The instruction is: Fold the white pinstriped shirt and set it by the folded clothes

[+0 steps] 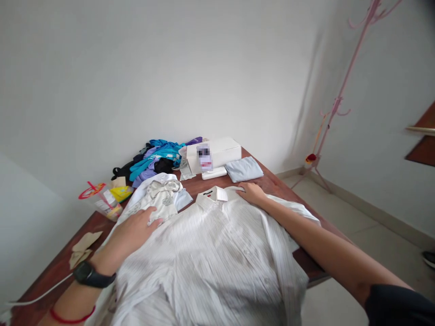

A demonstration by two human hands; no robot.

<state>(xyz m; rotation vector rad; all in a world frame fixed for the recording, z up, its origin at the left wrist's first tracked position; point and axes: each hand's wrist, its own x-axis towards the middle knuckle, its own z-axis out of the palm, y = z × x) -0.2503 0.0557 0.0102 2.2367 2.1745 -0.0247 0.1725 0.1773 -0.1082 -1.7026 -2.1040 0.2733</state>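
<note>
1. A white pinstriped shirt [217, 253] lies spread flat across the near end of the brown bench [272, 183], collar [212, 194] pointing away from the person. Laid out like this, both shoulders fall within easy reach.
2. The right hand [252, 192] rests palm down on the shirt's shoulder just beside the collar. Its fingers lie flat and close together, pinching nothing, which looks like pressing the cloth smooth.
3. The left hand [132, 233] lies on the opposite shoulder, where the shirt meets a crumpled pale garment [159, 199]. Its fingers are loosely spread and flat, thumb out, and hold nothing. It seems to pin that side down. A black watch [91, 275] and a red cord [71, 317] sit on that wrist.
4. A folded light-blue cloth [244, 169] sits squarely beyond the right hand, apart from the shirt, as if set aside finished.
5. A white box [215, 153] stands at the far edge, with a small white device [214, 172] in front of it.
6. A heap of blue, purple and black clothes [152, 160] is piled loosely in the far left corner, unsorted by the look of it.
7. A plastic cup with a red straw [102, 199] and crumpled brown paper [83, 248] lie at the left edge, clear of the cloth.
8. A pink coat stand [335, 104] stands on the floor by the wall.
</note>
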